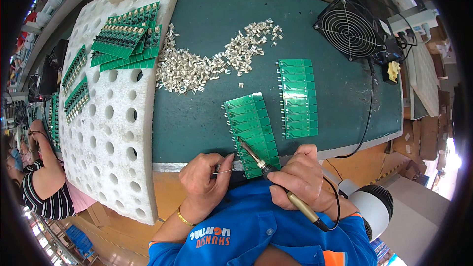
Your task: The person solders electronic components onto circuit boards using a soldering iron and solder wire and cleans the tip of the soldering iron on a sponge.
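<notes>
strip of green rectangular circuit boards (251,135) on dark mat (207,29) | second strip (297,98) just right | heap of small metal parts (207,59) behind | perforated white foam sheet (111,133) left | round-grilled black fan (351,25) far right

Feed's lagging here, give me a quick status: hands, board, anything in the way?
Right hand gripping soldering iron, tip on green board strip. Left hand pinching solder wire at the strip's near edge. Nothing blocking; second strip lies clear beside it.
</notes>
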### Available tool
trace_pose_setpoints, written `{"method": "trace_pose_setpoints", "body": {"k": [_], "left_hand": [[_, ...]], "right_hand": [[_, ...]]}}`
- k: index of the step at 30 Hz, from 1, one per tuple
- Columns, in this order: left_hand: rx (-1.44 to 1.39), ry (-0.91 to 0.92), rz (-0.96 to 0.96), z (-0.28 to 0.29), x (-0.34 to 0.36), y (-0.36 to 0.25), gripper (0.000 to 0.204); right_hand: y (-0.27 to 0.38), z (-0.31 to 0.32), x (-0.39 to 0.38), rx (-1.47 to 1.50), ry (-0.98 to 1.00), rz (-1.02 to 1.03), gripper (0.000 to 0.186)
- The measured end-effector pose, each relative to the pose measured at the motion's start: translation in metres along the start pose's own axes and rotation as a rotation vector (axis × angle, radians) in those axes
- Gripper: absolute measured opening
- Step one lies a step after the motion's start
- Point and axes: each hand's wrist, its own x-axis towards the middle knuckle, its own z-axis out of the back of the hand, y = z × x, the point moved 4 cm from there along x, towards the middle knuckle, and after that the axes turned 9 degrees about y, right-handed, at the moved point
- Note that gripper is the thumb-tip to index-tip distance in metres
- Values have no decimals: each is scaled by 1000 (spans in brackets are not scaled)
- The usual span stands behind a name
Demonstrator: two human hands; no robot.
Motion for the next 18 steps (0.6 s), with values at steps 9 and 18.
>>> {"method": "trace_pose_setpoints", "body": {"k": [9,18], "left_hand": [[14,17,7,1,1,-1,24],[6,-8,12,-1,-2,1,26]], "right_hand": [[2,1,1,-23,-10,11,30],[3,7,0,-72,-12,13,30]]}}
